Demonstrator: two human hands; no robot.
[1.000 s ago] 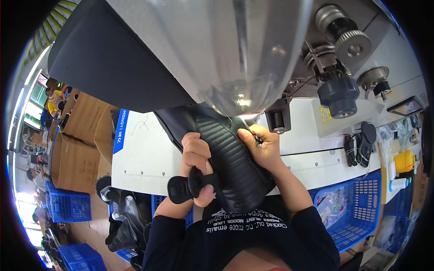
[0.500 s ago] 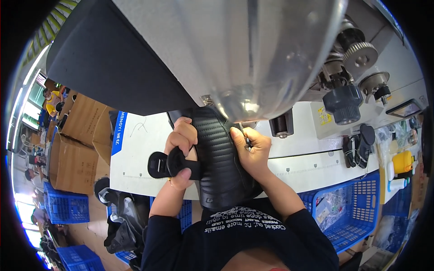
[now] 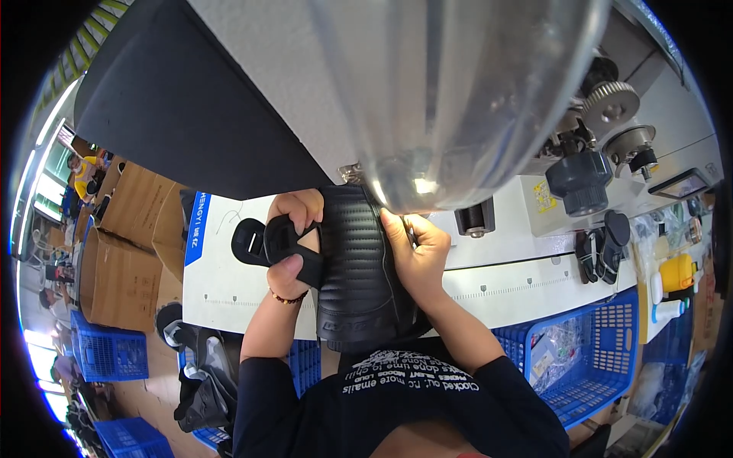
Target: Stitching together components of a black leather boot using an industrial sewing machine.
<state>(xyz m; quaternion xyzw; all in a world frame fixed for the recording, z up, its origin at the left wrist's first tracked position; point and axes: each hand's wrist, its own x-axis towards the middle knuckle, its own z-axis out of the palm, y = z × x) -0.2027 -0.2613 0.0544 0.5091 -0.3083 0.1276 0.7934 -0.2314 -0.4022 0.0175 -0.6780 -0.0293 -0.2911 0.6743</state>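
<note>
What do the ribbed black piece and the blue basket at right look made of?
Ribbed black piece: probably leather or imitation leather, soft sheen, judging by its stitched, padded ridges. The blue basket looks like smooth moulded plastic, given its stiff, regular slots.

My left hand (image 3: 295, 206) and right hand (image 3: 419, 252) make two. I count one ribbed piece (image 3: 355, 259), one strap (image 3: 308, 271) in my left, one bracelet (image 3: 288, 300), one sewing machine (image 3: 282, 69), one screen (image 3: 682, 185), one yellow container (image 3: 679, 272) and at least four blue baskets (image 3: 615, 336).
</note>
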